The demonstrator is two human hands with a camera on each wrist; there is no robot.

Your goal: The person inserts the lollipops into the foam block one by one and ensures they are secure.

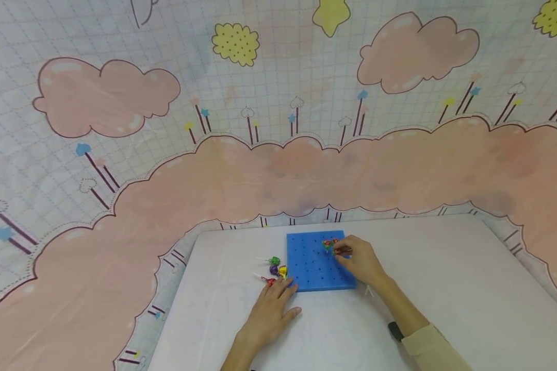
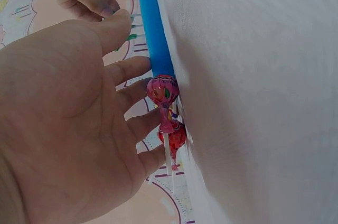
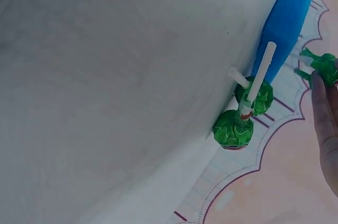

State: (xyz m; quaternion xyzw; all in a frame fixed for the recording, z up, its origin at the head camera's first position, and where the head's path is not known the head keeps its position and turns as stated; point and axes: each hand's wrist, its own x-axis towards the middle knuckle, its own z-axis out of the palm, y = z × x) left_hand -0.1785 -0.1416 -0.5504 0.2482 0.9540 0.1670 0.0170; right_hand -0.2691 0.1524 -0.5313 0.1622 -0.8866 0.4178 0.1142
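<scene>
A blue board point(image 1: 311, 268) with rows of small holes lies flat on the white table. Close above its upper right part, my right hand point(image 1: 364, 260) pinches a green-and-red wrapped lollipop, whose green wrapper point(image 3: 323, 65) shows in the right wrist view. Beside those fingers, more green-and-red lollipops point(image 1: 327, 244) stand upright in the board. At the board's lower left corner rests my left hand point(image 1: 271, 309), fingers extended against its edge, holding nothing. Just by its fingertips lie a red lollipop point(image 1: 270, 282) and a yellow lollipop point(image 1: 282, 271); a purple lollipop point(image 1: 273, 269) and a green lollipop point(image 1: 274, 260) lie beyond.
Two green lollipops point(image 3: 233, 130) lie on the table by the board's right side, mostly hidden behind my right forearm in the head view. White table surface point(image 1: 445, 268) extends to the right. A patterned cloth point(image 1: 278, 175) with pink clouds hangs behind the table.
</scene>
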